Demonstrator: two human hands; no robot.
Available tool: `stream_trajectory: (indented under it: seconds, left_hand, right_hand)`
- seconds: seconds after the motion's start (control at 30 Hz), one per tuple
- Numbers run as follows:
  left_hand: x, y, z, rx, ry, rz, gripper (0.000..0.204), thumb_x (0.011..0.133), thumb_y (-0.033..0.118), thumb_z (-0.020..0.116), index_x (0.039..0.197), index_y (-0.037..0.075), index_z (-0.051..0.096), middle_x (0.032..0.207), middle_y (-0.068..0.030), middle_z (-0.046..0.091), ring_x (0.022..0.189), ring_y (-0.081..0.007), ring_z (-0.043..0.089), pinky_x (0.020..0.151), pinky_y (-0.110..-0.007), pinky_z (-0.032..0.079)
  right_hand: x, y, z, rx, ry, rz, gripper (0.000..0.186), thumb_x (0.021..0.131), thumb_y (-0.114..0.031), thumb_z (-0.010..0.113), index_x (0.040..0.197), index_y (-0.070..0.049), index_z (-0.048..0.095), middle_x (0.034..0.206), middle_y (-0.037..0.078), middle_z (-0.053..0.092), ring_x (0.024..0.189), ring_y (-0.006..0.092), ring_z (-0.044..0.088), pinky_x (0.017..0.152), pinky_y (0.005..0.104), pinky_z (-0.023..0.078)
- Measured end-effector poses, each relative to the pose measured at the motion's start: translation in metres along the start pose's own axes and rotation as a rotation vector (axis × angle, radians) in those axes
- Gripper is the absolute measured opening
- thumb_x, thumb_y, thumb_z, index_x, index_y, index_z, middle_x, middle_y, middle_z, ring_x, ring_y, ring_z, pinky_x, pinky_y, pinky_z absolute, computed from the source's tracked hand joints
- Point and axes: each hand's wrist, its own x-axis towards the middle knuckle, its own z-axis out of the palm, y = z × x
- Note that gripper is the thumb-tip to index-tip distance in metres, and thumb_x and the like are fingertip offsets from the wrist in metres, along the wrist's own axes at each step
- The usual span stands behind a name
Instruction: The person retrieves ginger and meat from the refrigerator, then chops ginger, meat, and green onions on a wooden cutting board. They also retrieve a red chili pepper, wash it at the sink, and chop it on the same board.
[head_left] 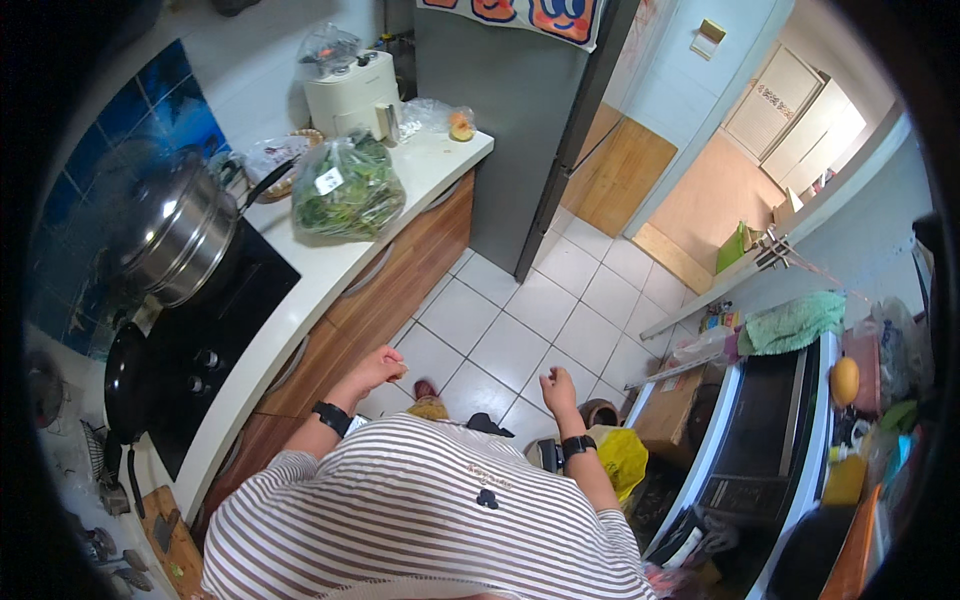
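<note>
My left hand (377, 369) is held in front of me over the tiled floor, its fingers curled in, and no object shows in it. It is nearest to the wooden cabinet front (330, 345). On the other side, my right hand (558, 389) hangs above the floor with loosely closed fingers and nothing visible in them. Both wrists wear black bands. To the left, a clear bag of leafy greens (350, 190) lies on the white counter (435, 170), apart from my hands.
A steel steamer pot (185, 230) and a black pan (125, 380) stand on the black stove (225, 340). A white air fryer (350, 95) sits beside a grey fridge (490, 130). At right are a shelf unit with a green towel (795, 322), a yellow bag (622, 460) and an open doorway.
</note>
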Motion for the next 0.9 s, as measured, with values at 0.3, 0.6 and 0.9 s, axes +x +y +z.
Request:
stream_trajectory:
  seconds: [0.3,0.6,0.9]
  left_hand:
    - [0.262,0.088,0.075,-0.157,-0.108,0.095,0.023,0.08,0.009,0.067,0.095,0.002,0.051,0.072,-0.0034,0.057,0.063,-0.0101,0.054,0.056,-0.022,0.044]
    - [0.401,0.235,0.19,0.103,-0.289,0.262,0.03,0.08,0.016,0.068,0.101,0.002,0.053,0.083,-0.0038,0.059,0.072,-0.0099,0.055,0.062,-0.024,0.045]
    - [0.421,0.267,0.274,-0.008,-0.061,0.118,0.021,0.084,0.014,0.068,0.098,0.005,0.055,0.087,0.0002,0.058,0.078,-0.0074,0.053,0.068,-0.023,0.045]
  right_hand:
    - [0.216,0.016,-0.086,-0.123,0.132,-0.113,0.041,0.082,-0.022,0.067,0.113,0.002,0.056,0.107,0.021,0.062,0.101,0.0363,0.059,0.089,0.0418,0.047]
    - [0.419,0.029,-0.15,-0.208,0.151,-0.414,0.051,0.08,-0.024,0.069,0.122,0.0,0.051,0.121,0.023,0.055,0.111,0.0393,0.053,0.094,0.0446,0.044]
    - [0.627,-0.013,-0.131,-0.7,-0.182,-0.731,0.048,0.078,-0.026,0.07,0.12,-0.009,0.054,0.122,0.013,0.053,0.11,0.0328,0.053,0.091,0.0428,0.045]
